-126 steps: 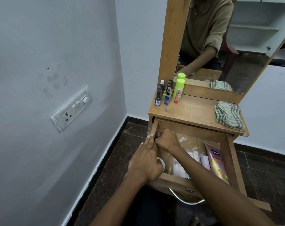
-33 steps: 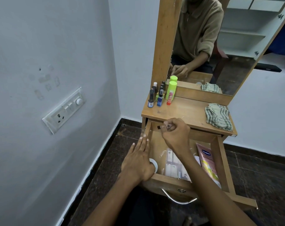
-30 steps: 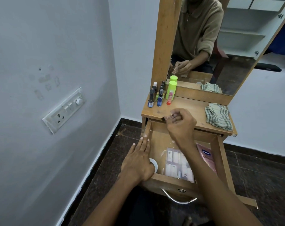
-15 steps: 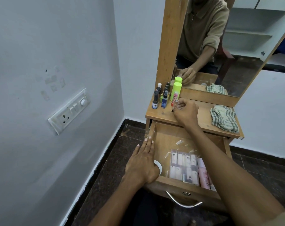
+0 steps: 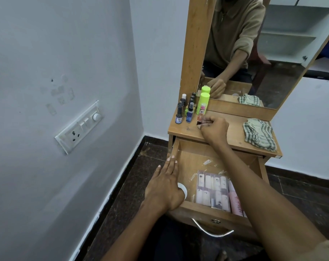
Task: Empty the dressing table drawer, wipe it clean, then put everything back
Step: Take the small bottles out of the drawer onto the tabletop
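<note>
The wooden drawer of the dressing table stands pulled out. In it lie a clear packet of small tubes, a pink tube and a white round lid. My left hand rests flat along the drawer's left wall, fingers straight. My right hand is on the table top, pinching a small dark red bottle that stands beside the other small bottles and the lime green bottle. A green checked cloth lies at the top's right end.
A mirror rises behind the table top and reflects a person in a tan shirt. The wall on the left carries a white switch plate. Dark tiled floor surrounds the table. The drawer's metal handle faces me.
My right hand lifted a small bottle out of the drawer and carried it up to the row of bottles on the table top. The left hand stayed on the drawer's left wall.
</note>
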